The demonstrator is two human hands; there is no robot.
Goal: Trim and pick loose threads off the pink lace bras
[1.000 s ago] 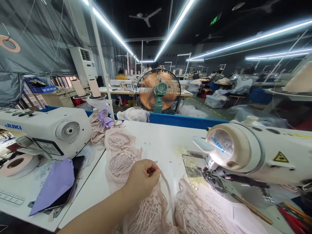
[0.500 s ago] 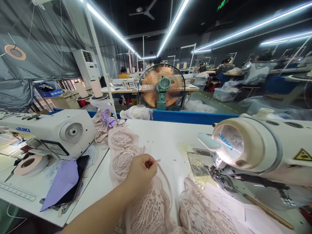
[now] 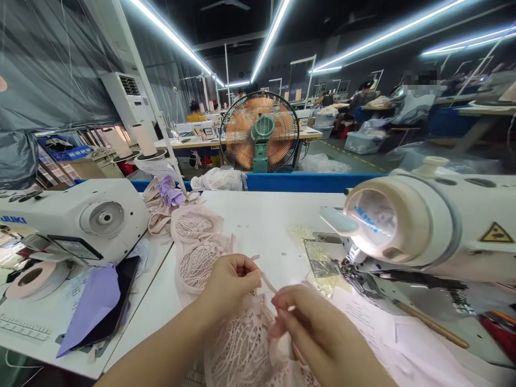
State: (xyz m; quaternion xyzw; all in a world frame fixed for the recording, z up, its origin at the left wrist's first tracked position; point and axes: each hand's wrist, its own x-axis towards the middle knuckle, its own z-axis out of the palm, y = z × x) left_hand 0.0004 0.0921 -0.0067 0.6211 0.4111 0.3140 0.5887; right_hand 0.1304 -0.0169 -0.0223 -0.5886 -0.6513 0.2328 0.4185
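My left hand [image 3: 231,279] is closed in a pinch on a thin pale pink strap [image 3: 267,281], whose short end sticks out past the fingertips. To its right, my right hand [image 3: 318,328] has its thumb and forefinger apart, close to the strap's lower stretch. Whether it touches the strap I cannot tell. Beneath both hands lies pale pink lace bra work [image 3: 242,344], partly covered by my hands and forearms. Further lace cups [image 3: 199,263] lie flat beyond my left hand.
A sewing machine [image 3: 407,226] stands at right, with paper sheets [image 3: 363,312] and a wooden-handled tool [image 3: 431,325] before it. Another sewing machine [image 3: 72,215] is at left, near a tape roll [image 3: 40,279] and a phone [image 3: 127,285] under purple fabric [image 3: 92,306]. A fan [image 3: 260,131] stands beyond.
My right hand has come into view from the lower right, up to the strap. My left hand keeps its pinch. The camera view has shifted slightly.
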